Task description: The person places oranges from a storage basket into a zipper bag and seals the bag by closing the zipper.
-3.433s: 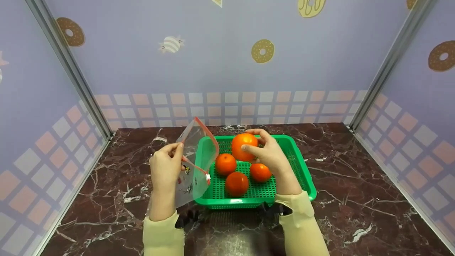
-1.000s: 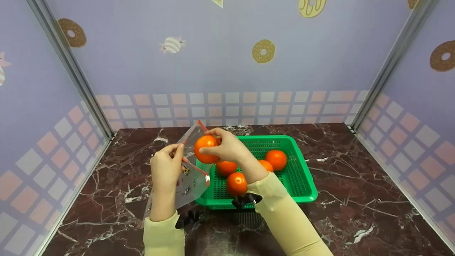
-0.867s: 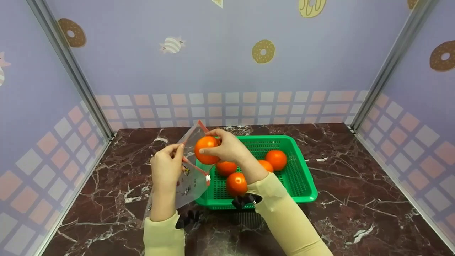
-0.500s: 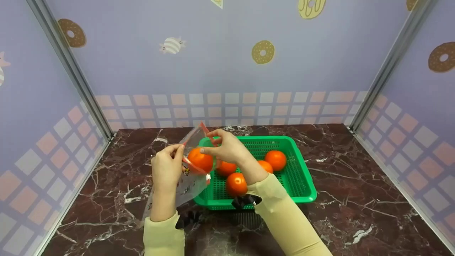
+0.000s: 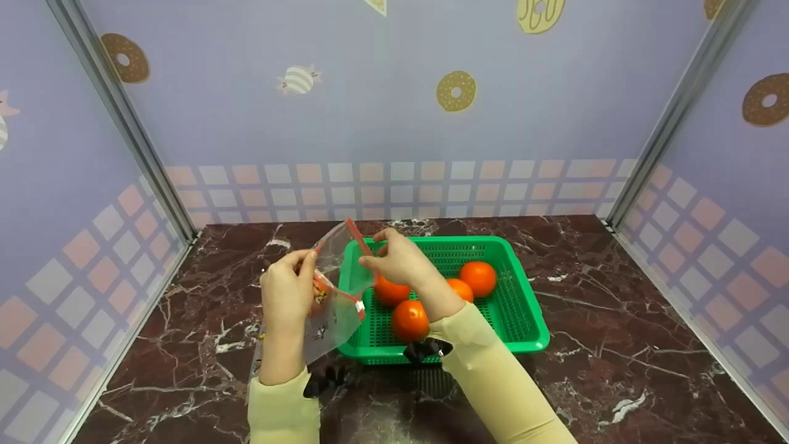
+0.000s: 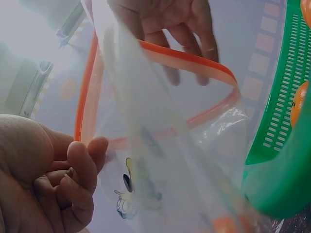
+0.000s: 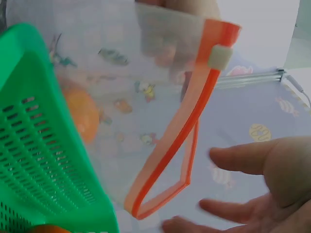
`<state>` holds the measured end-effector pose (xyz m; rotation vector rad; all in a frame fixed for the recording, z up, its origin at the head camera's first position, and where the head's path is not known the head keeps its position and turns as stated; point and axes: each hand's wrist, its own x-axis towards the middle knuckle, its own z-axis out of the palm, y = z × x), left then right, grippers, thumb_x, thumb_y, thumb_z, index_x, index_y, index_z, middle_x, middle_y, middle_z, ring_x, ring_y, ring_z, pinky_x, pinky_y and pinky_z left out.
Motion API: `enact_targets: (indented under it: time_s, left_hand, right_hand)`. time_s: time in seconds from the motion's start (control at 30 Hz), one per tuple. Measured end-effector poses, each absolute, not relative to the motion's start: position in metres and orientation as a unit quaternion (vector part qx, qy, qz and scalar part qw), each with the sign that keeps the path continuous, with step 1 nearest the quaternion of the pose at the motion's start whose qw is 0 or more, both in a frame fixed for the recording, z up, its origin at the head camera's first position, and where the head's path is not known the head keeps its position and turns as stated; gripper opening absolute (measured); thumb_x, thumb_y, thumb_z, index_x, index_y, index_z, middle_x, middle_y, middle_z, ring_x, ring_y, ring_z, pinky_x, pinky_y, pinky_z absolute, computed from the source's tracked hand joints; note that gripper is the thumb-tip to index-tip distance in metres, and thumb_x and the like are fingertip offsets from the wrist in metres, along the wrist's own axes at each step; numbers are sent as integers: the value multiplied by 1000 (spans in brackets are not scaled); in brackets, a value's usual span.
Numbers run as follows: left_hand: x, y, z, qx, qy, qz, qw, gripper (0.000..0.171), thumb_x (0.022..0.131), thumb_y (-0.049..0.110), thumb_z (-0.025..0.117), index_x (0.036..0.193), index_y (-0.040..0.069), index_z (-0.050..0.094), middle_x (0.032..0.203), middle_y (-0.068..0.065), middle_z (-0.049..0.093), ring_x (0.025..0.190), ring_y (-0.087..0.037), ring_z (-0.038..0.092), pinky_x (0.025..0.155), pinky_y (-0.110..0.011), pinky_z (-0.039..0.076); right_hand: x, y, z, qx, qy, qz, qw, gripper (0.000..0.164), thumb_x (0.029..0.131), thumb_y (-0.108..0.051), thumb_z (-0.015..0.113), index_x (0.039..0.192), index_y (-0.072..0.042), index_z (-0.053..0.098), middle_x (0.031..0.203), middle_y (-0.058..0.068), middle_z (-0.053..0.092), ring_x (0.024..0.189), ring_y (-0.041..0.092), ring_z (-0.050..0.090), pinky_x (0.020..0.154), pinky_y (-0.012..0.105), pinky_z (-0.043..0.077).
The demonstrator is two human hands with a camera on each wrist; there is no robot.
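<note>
Head view: my left hand (image 5: 286, 293) pinches a clear bag (image 5: 327, 333) by its red edge (image 5: 359, 237), while my right hand (image 5: 402, 262) holds nothing, its fingers loosely extended near the bag's mouth. One orange (image 7: 81, 115) shows inside the bag; four other oranges (image 5: 410, 321) lie in the green basket (image 5: 382, 353).

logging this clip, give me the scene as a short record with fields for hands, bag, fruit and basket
left hand: pinches the bag's rim
right hand: beside the bag's mouth, fingers apart, holding nothing
bag: clear, printed, orange-red rim, mouth open, white slider
in bag: an orange fruit, seen through the plastic
basket: green, four orange fruits visible, some partly hidden
tabletop: dark, marbled
</note>
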<state>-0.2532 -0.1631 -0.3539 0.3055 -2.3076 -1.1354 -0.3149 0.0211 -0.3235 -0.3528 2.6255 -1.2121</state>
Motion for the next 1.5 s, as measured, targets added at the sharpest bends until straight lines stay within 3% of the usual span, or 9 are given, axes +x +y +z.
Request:
enact_targets:
  time_s: [0.17,0.27,0.37,0.47,0.6,0.87,1.13,1.5]
  left_hand:
    - [-253,-163,-354,106,-852,-428,281,24,103,22,63,110,4,79,80,-14,73,59,-20,59,59,-32,46]
    - [-252,-163,-354,104,-847,-442,276,25,104,22,63,111,4,79,74,-12,71,49,-11,55,52,-27,44]
    - [-251,-164,-354,107,-843,-453,268,26,104,23,62,113,4,78,72,-11,71,44,-6,53,46,-23,43]
    - [-251,-166,-354,107,-839,-458,273,26,105,23,62,114,4,78,73,-13,71,44,-5,52,44,-21,42]
    - [-251,-170,-355,106,-824,-458,316,24,103,20,65,110,3,79,75,-14,71,45,-5,50,47,-19,39]
    - [-251,-174,-355,102,-777,-471,405,19,100,18,70,100,3,81,67,-8,63,52,-4,41,56,-19,34]
    - [-250,-179,-356,82,-706,-508,486,18,99,10,69,99,-6,78,74,-22,71,52,13,43,52,-7,36]
    - [-246,-168,-352,67,-764,-478,428,18,99,16,70,98,1,81,63,-6,61,46,4,35,49,-15,30]
  right_hand:
    - [-322,17,-331,-131,914,-340,177,62,103,-30,65,152,0,44,115,18,72,66,13,57,63,27,47]
    - [-326,16,-338,-138,917,-325,186,56,103,-26,64,148,4,50,115,20,72,59,9,58,58,21,47]
    - [-330,15,-344,-141,914,-327,194,40,102,-22,66,133,5,65,106,20,76,59,8,59,58,21,48]
    - [-333,15,-349,-145,913,-331,186,21,100,-17,69,104,1,78,77,11,74,55,8,53,55,21,43]
    - [-332,13,-350,-160,907,-365,132,22,100,-17,68,81,-6,71,65,-3,56,56,10,41,55,23,35]
    - [-321,7,-342,-197,856,-477,35,17,105,-22,61,101,-8,68,74,-2,60,59,11,51,57,24,41]
    - [-318,7,-347,-192,843,-502,1,14,105,-19,61,99,-8,66,67,-3,59,56,11,55,53,23,41]
    - [-321,17,-351,-167,874,-457,14,16,104,-22,62,100,-8,67,82,9,68,62,11,53,57,25,40]
